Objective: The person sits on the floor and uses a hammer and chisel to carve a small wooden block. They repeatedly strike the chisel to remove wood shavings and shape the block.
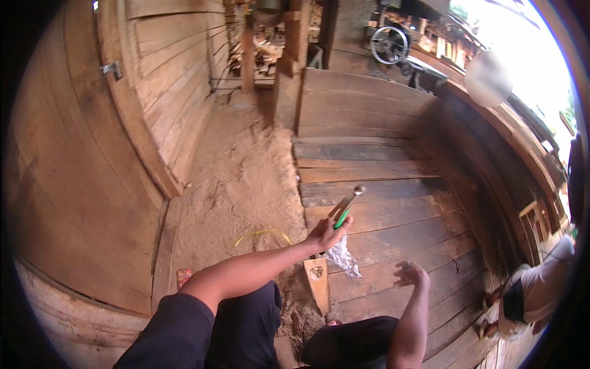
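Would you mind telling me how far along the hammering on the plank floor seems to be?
Done: the floor planks already lie side by side. In hand: the left hand holds a green-handled hammer raised above the boards; the right hand hovers open over the planks, beside a crumpled clear plastic bag. Left: a short wooden offcut lies loose at the floor's edge. No nail is visible.

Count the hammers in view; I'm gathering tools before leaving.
1: a hammer with a green grip, raised in the left hand above the plank floor. Others may be hidden.
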Action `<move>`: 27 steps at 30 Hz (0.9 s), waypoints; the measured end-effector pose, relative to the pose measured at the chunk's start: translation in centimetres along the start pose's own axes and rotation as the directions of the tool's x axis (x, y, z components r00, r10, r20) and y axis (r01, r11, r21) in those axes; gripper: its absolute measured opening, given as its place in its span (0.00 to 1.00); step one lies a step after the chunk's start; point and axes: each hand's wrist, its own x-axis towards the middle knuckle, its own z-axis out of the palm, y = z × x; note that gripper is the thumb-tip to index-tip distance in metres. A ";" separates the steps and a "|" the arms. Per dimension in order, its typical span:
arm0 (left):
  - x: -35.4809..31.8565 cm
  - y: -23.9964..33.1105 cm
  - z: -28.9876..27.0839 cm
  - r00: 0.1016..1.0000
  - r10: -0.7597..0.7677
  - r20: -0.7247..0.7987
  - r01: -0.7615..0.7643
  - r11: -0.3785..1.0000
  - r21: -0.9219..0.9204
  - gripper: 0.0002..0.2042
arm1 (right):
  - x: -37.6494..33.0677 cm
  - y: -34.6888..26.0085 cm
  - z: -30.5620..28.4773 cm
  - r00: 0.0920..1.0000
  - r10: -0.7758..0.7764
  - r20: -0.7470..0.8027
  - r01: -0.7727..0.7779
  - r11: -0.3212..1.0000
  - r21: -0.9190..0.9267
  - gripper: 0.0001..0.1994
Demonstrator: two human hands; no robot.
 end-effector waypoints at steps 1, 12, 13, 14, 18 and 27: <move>-0.6 0.5 -0.7 0.999 0.041 -0.010 -0.040 0.999 0.034 0.26 | -0.7 -0.6 0.6 1.000 -0.013 -0.012 0.013 1.000 0.008 0.24; -1.4 2.0 -3.1 0.982 -0.168 -0.092 0.166 0.986 -0.023 0.32 | 0.3 -2.4 0.7 0.982 -0.143 -0.123 0.055 0.842 -0.537 0.27; -1.1 2.2 -2.9 0.984 -0.142 -0.108 0.139 0.990 -0.040 0.32 | 1.2 -1.5 0.1 0.923 -0.339 -0.181 0.104 0.674 -0.731 0.27; -1.2 1.9 -2.9 0.982 -0.138 -0.129 0.134 0.990 -0.041 0.32 | 0.0 -2.9 1.4 0.907 -0.368 -0.204 0.122 0.694 -0.709 0.26; -1.2 2.5 -3.7 0.977 -0.196 -0.084 0.190 0.979 -0.073 0.32 | -0.9 -5.8 3.5 0.815 -0.547 -0.191 0.435 0.795 -0.423 0.13; -1.0 3.2 -2.8 0.966 -0.109 -0.232 0.052 0.969 -0.240 0.30 | -0.3 -10.5 6.0 0.737 -0.675 0.029 0.466 0.477 -0.745 0.11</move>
